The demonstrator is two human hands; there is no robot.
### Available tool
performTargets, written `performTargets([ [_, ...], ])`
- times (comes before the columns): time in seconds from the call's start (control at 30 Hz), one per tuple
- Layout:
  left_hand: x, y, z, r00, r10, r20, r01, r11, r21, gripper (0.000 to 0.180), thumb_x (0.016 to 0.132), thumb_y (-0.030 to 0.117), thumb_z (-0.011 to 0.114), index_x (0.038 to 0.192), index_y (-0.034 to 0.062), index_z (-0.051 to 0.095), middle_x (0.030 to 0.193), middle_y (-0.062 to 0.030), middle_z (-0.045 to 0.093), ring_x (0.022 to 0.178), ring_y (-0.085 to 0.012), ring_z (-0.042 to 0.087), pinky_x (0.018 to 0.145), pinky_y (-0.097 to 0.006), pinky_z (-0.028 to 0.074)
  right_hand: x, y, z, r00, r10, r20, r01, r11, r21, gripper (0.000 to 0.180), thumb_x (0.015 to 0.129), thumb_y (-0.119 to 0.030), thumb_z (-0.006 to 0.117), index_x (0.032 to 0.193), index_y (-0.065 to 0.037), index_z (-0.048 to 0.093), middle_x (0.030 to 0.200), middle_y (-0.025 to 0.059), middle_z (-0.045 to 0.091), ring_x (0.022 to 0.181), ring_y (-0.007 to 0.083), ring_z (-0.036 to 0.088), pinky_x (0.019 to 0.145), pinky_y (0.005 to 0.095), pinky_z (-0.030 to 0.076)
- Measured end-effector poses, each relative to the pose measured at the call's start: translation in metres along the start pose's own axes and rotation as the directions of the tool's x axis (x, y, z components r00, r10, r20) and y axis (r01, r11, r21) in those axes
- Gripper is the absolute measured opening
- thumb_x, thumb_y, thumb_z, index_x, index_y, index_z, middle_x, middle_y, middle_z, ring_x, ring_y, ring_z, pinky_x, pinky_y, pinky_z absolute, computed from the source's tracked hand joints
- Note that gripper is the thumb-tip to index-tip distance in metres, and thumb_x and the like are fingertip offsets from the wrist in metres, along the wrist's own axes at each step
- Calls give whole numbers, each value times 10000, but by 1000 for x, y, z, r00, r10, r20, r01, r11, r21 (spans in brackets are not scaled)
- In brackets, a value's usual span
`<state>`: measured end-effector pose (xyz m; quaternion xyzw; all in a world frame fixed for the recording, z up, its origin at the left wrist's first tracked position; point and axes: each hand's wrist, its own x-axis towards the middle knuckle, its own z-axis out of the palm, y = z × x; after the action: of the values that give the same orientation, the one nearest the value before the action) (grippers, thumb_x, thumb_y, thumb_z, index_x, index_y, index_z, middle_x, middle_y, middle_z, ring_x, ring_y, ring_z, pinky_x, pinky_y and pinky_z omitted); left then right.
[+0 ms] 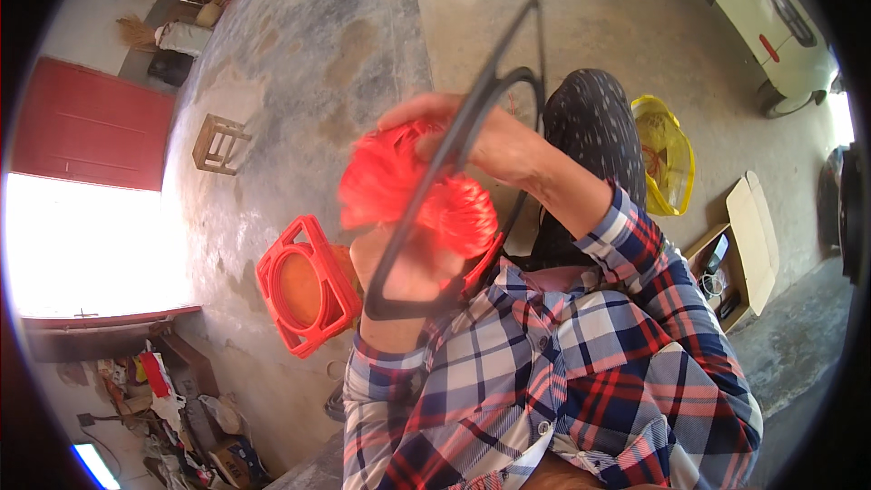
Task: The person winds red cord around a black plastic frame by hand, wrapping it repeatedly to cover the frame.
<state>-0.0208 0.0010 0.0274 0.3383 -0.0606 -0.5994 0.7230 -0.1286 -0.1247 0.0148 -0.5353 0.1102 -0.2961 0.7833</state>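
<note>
A glossy bundle of red strands or ribbon (458, 218) is gathered between my two hands, blurred in part by motion. My right hand (494, 141) is closed over its upper side, with the fingers bent across the red loops. Lower down, my left hand (404, 263) is closed round the bundle's underside, and its fingertips are hidden. A red strip trails from the bundle toward my shirt. In front of both hands stands a black, roughly triangular frame (426, 195), close to the camera. I cannot tell what holds it up.
Left of my hands is a red plastic stool (308, 286) with an orange round centre. A small wooden stool (218, 143) stands farther left. By my right knee lies a yellow bag (667, 159), with an open cardboard box (726, 263) nearer me. A pale car (767, 27) is parked far right.
</note>
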Motion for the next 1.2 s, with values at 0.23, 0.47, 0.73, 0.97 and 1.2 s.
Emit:
performTargets([
  [0.23, 13, 18, -8, 983, 43, 178, -96, 949, 300, 401, 828, 108, 625, 1206, 1, 542, 928, -123, 623, 557, -116, 495, 375, -216, 318, -35, 29, -2, 979, -129, -160, 167, 953, 253, 446, 777, 13, 701, 1192, -46, 549, 1127, 40, 616, 1148, 142, 527, 982, 307, 415],
  [0.47, 10, 17, 0, 924, 84, 374, -234, 897, 376, 484, 758, 38, 646, 1228, -4, 541, 939, -105, 609, 554, -114, 463, 383, -209, 316, -35, 7, 19, 910, -356, -211, 395, 900, 186, 406, 846, -122, 715, 1192, -27, 526, 1138, 97, 626, 1038, 160, 607, 909, 307, 490],
  [0.73, 24, 54, -58, 956, 106, 274, -181, 947, 266, 385, 900, 73, 590, 1282, 77, 538, 966, -124, 577, 586, -107, 413, 395, -188, 321, -67, -12, -77, 889, -306, -342, 449, 732, 513, 410, 973, -387, 508, 1139, -14, 548, 1025, 150, 646, 919, 227, 659, 807, 415, 559],
  [0.97, 19, 69, -62, 962, 126, 241, -190, 945, 265, 250, 943, 175, 543, 1156, 50, 582, 874, -126, 559, 526, -109, 407, 366, -203, 275, -83, 80, -96, 840, -216, -498, -275, 623, -733, 315, 856, -232, 677, 1086, -51, 560, 847, 134, 638, 731, 255, 635, 688, 360, 519],
  [1.2, 15, 75, -56, 942, -56, 330, -79, 921, 381, 457, 984, 329, 467, 1221, -58, 527, 920, -161, 577, 507, -101, 410, 366, -217, 282, -80, 98, -51, 955, 165, -246, -247, -16, -969, 424, 820, -409, 664, 1028, -59, 546, 821, 190, 660, 787, 377, 646, 664, 449, 497],
])
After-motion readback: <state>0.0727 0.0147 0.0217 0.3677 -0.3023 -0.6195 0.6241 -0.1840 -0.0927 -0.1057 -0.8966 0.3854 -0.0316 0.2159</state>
